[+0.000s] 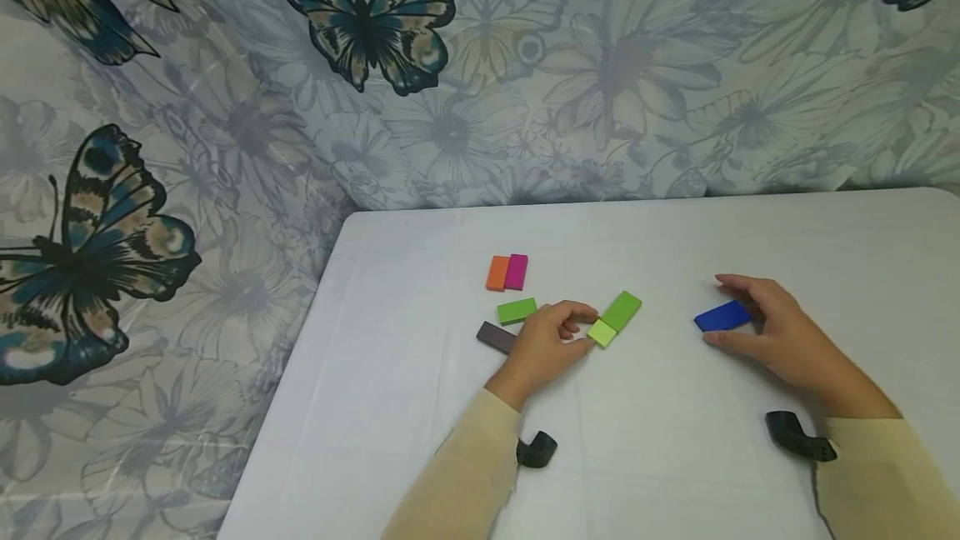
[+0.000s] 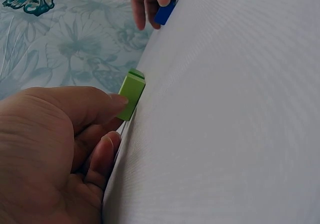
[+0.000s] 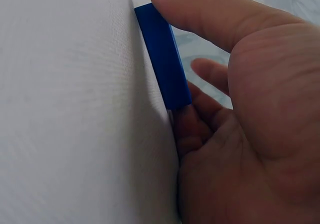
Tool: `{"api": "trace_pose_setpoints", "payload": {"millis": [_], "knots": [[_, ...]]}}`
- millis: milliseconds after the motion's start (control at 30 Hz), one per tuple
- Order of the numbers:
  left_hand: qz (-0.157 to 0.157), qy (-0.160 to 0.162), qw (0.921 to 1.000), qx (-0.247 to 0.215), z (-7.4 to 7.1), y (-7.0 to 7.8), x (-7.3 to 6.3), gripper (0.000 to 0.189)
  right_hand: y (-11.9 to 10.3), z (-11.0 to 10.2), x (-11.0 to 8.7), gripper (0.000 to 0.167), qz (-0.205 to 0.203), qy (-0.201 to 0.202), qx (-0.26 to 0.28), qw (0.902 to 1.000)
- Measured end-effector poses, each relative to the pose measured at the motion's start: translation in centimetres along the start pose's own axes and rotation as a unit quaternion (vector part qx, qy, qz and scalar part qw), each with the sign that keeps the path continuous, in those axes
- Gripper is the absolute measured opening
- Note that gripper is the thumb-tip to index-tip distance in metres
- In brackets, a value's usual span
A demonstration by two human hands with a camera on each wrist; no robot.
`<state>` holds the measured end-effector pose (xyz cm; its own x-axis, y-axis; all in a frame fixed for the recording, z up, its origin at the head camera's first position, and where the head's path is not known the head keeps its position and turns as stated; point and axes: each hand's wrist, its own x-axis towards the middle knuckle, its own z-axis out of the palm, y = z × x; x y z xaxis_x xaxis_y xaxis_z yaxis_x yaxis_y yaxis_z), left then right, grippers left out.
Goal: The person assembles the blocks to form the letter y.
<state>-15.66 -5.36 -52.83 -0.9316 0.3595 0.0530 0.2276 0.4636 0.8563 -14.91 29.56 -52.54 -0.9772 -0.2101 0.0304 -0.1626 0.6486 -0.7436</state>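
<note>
My left hand (image 1: 546,347) pinches a small light green block (image 1: 602,333) between thumb and index finger; the index fingertip is hidden in the left wrist view. That block lies end to end with a longer green block (image 1: 622,310), its far end pointing up and right. On the right, my right hand (image 1: 776,336) is spread around a blue block (image 1: 722,317) on the table. In the right wrist view the thumb lies at one end of the blue block (image 3: 162,58), while the index finger stands apart from it.
Left of the left hand lie another green block (image 1: 517,311) and a dark grey block (image 1: 497,337), partly covered by the hand. Farther back an orange block (image 1: 497,272) and a magenta block (image 1: 517,272) sit side by side on the white table (image 1: 390,373). Butterfly-patterned cloth hangs behind.
</note>
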Motion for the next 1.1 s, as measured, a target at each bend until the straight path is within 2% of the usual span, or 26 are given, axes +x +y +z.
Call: {"api": "trace_pose_setpoints", "payload": {"millis": [167, 367, 533, 1100], "knots": [[-0.002, -0.002, 1.0000, 0.001, -0.01, 0.00, 0.01, 0.035, 0.07, 0.02, -0.16, 0.092, 0.015, 0.010, -0.025, 0.9995], [-0.002, -0.005, 1.0000, 0.004, 0.06, -0.05, 0.12, 0.035, 0.44, -0.16, -0.52, 0.086, -0.004, 0.029, -0.037, 0.9989], [0.000, -0.006, 1.0000, 0.005, 0.01, 0.11, 0.13, 0.035, 0.52, -0.25, -0.52, 0.082, -0.014, 0.044, -0.032, 0.9984], [-0.001, -0.002, 1.0000, 0.002, -0.05, 0.06, 0.09, 0.035, -0.09, -0.73, -0.29, 0.077, -0.010, 0.068, -0.002, 0.9976]]}}
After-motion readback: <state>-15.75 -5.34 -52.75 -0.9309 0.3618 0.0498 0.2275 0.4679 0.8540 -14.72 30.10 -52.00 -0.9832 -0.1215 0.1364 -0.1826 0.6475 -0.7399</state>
